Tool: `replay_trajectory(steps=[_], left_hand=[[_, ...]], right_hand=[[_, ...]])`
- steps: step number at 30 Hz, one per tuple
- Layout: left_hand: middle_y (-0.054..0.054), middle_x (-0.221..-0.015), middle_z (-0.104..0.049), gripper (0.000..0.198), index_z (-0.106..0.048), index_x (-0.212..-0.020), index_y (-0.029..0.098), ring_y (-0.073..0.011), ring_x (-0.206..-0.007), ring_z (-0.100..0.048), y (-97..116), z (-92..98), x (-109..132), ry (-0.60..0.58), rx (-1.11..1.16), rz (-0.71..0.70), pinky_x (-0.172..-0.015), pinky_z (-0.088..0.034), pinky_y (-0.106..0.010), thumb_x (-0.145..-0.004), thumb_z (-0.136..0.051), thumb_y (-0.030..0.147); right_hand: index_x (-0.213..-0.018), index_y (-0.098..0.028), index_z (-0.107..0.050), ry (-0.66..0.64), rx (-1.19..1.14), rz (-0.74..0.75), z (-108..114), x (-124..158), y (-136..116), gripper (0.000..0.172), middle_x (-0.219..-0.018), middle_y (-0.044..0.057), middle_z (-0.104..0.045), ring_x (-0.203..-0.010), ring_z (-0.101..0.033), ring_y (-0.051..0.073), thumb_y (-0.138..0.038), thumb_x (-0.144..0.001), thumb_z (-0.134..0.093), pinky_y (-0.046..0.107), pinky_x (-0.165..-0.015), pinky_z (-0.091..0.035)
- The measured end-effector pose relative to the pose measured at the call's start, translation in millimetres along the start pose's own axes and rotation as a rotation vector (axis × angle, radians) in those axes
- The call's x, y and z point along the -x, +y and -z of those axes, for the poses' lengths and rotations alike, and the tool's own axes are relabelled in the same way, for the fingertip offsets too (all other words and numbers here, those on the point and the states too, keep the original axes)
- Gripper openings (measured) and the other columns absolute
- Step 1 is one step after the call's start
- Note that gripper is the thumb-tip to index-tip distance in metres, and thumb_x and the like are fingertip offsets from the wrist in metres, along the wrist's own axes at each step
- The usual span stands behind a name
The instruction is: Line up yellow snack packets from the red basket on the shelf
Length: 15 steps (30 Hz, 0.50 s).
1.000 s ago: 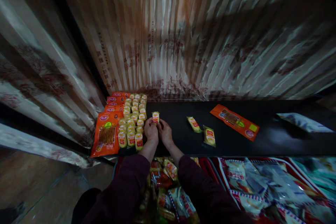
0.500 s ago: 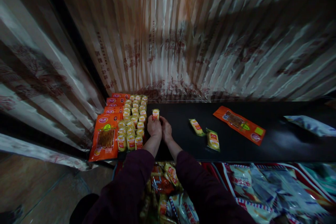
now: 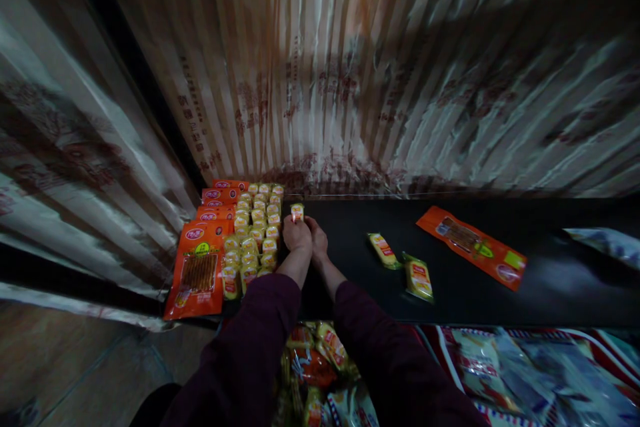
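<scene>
Both my hands meet over the black shelf (image 3: 350,287), just right of the rows of small yellow packets (image 3: 259,217). A small yellow packet (image 3: 297,212) stands upright at the fingertips of my left hand (image 3: 297,233), whose fingers are closed round it. My right hand (image 3: 318,240) presses against its right side, fingers curled and partly hidden behind the left hand. Orange flat packs (image 3: 197,270) overlap in a column at the shelf's left end. Two loose yellow packets (image 3: 383,250) lie to the right of my hands.
An orange pack (image 3: 473,247) lies at an angle farther right, near a white-blue pack (image 3: 605,243). Below the shelf are a bin of mixed snack packets (image 3: 315,367) and a red crate (image 3: 443,347) of white bags. A pleated curtain (image 3: 325,80) hangs behind.
The view has shifted slightly, so the loose packs sit farther right and lower. My hands stay together at the upright packet, near the back of the shelf.
</scene>
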State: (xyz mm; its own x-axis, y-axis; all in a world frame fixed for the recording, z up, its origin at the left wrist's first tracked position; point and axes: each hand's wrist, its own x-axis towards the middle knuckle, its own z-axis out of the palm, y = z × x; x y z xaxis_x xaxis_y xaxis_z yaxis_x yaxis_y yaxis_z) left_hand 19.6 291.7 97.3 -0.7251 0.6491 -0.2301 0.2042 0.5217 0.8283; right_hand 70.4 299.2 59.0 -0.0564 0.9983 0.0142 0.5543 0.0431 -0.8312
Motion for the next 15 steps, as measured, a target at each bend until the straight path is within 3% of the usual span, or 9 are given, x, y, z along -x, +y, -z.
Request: replay_trajectory(steps=[7, 15], left_hand=[[-0.01, -0.111, -0.067, 0.032, -0.063, -0.109, 0.017, -0.0202, -0.105, -0.062, 10.5, -2.8, -10.7, 0.017, -0.045, -0.015, -0.085, -0.046, -0.025, -0.084, -0.042, 0.018], [-0.015, -0.104, -0.068, 0.029, -0.065, -0.102, 0.012, -0.0232, -0.097, -0.065, 22.5, -7.4, -23.8, -0.015, -0.02, -0.031, -0.077, -0.048, -0.027, -0.085, -0.042, 0.019]], right_hand=[[-0.118, -0.023, -0.057, 0.001, 0.005, -0.021, 0.9, -7.7, -8.9, 0.038, -0.107, 0.004, -0.068, -0.096, -0.063, 0.019, -0.021, -0.08, -0.052, 0.026, -0.081, -0.046], [-0.128, -0.025, -0.049, 0.002, 0.024, -0.046, -8.5, -32.3, -3.8, 0.047, -0.102, 0.005, -0.069, -0.09, -0.064, 0.021, -0.025, -0.081, -0.054, 0.027, -0.076, -0.047]])
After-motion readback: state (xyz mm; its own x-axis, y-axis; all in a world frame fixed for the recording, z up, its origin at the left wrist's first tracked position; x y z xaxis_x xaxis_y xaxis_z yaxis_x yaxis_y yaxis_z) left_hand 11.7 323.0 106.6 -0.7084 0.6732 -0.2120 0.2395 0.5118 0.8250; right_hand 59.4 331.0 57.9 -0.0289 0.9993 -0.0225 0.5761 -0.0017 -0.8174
